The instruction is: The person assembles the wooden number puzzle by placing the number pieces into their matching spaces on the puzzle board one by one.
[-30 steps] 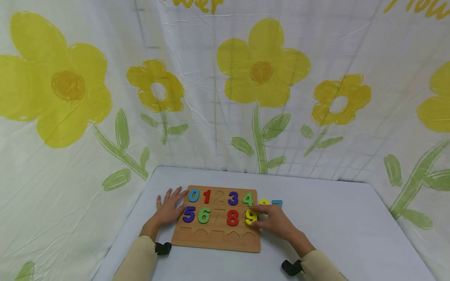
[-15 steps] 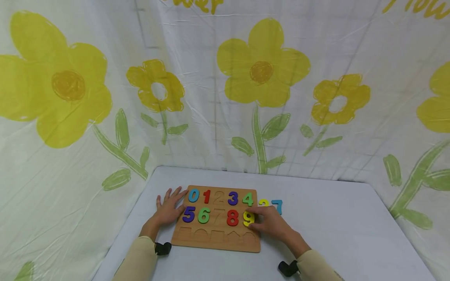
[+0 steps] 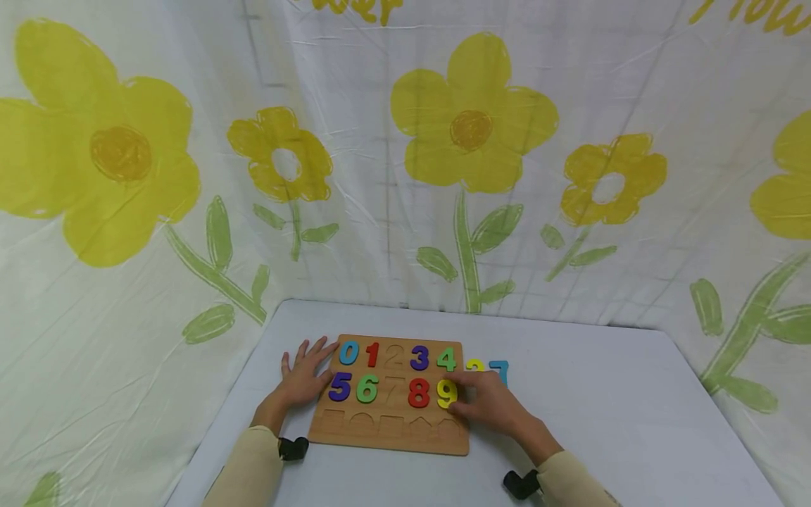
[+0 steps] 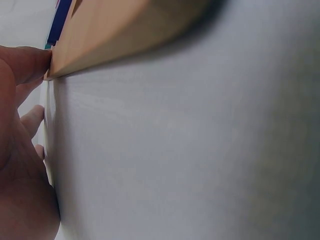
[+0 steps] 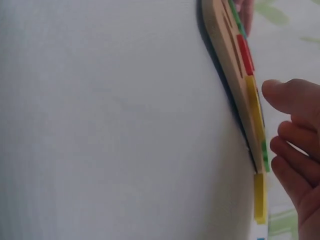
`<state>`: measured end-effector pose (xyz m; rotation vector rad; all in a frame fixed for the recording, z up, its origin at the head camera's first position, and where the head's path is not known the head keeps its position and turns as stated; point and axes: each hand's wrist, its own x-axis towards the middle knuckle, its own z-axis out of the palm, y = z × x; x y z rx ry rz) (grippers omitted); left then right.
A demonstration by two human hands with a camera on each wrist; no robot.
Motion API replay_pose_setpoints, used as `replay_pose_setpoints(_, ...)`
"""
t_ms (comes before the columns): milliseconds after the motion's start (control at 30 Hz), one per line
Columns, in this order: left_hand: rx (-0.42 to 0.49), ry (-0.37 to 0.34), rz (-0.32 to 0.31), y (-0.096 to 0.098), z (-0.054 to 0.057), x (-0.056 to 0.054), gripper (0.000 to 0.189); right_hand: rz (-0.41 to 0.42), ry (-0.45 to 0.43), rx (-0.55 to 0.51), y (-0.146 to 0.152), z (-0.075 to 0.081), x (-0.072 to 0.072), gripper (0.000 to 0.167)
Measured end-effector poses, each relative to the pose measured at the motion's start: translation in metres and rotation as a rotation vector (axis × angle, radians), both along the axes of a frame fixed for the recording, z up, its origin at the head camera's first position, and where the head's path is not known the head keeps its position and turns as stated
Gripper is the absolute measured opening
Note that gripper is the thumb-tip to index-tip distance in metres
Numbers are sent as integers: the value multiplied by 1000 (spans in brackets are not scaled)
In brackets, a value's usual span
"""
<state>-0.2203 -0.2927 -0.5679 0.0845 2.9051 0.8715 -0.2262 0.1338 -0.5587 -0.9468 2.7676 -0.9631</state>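
A wooden number board (image 3: 367, 439) lies on the table with several coloured numerals in its recesses. My left hand (image 3: 303, 380) lies spread at its left edge; in the left wrist view a fingertip (image 4: 37, 62) touches the board's side. The yellow number 9 (image 3: 453, 391) sits at the right end of the second row. Over its right side is my right hand (image 3: 491, 403), thumb and index finger near its ends. From the right wrist, the thumb (image 5: 280, 92) appears just above the 9 (image 5: 254, 107), a narrow gap between them. The index fingertip is hidden there.
Right of the board lie a yellow 2 (image 3: 475, 365), partly hidden by the right hand, and a blue 7 (image 3: 503, 367). The board's 2 and 7 recesses are bare, as is its bottom row of shape outlines. A flowered curtain (image 3: 355, 267) hangs behind the table.
The yellow 9 has shifted a little left and come to lie in line with the second row. My right hand moved left with it, then slightly back. The left hand has stayed still.
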Motion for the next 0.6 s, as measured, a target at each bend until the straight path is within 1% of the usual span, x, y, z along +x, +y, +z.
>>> replay_pose_setpoints(100, -3, 1, 0, 0, 0, 0, 62, -13, 1, -29, 6, 6, 0, 50)
replay_pose_setpoints(200, -3, -2, -2, 0, 1, 0, 63, -14, 31, -65, 14, 10, -1, 50)
replay_pose_setpoints(333, 10, 11, -4, 1, 4, 0, 62, -8, 78, -95, 28, 15, -3, 53)
replay_pose_setpoints(433, 12, 18, -5, 1, 5, 0, 62, -23, 70, -98, 39, 17, -5, 55)
replay_pose_setpoints(600, -3, -1, -4, 0, 2, 0, 63, -65, 18, -96, 56, 21, -6, 56)
